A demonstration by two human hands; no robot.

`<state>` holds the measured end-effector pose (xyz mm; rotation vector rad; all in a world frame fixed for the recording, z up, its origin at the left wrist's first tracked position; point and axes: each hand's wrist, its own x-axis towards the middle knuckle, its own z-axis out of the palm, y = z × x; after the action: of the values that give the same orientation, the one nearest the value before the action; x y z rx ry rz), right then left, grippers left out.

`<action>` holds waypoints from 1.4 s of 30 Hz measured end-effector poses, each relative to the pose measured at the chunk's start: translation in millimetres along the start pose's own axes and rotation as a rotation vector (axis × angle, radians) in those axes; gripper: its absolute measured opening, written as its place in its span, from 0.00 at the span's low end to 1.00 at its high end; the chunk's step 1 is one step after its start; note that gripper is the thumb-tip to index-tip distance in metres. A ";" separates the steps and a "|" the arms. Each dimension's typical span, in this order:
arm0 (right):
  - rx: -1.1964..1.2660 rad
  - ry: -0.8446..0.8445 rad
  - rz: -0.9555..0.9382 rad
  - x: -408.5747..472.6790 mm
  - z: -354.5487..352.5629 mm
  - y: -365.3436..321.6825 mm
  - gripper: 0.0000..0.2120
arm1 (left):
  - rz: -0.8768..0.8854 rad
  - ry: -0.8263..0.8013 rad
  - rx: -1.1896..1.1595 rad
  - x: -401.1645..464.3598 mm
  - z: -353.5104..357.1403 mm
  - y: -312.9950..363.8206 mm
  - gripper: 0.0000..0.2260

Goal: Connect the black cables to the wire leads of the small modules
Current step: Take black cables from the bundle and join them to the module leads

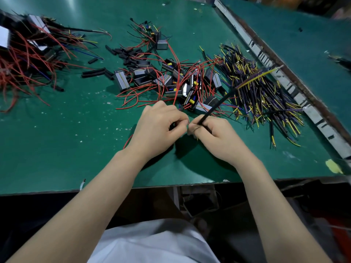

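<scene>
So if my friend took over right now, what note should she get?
Left hand: grip pinches a thin red wire lead.
Right hand: grip holds one black sheathed cable, yellow and purple cores pointing away.
Small grey box modules lie heaped ahead; spare black cables piled right; wired bundle far left.
Done: ends brought together. Left: join them, then the remaining heap.

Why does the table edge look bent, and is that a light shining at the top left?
Head view: the wide-angle lens bows the table edge and the metal strip; a pale glare streak from overhead light lies on the green mat; the far end of the black cable in the right hand is smeared by motion blur; both hands cast soft shadows toward the viewer.
</scene>
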<state>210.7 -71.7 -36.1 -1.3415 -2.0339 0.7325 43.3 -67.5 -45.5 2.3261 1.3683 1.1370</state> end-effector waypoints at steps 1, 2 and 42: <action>-0.008 -0.030 0.001 0.3 -2.6 0.0 0.10 | 0.017 -0.011 0.014 0.0 0.3 0.0 0.08; -0.011 -0.058 -0.006 1.0 -5.1 -0.1 0.10 | 0.034 -0.023 0.024 0.3 0.2 -0.4 0.08; 0.275 0.363 0.053 -1.4 11.8 2.5 0.08 | -0.047 -0.155 -0.057 -0.1 2.7 -5.8 0.11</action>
<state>204.1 -73.6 -46.1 -1.2658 -1.5586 0.7042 41.4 -63.9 -50.4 2.2765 1.3108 0.9477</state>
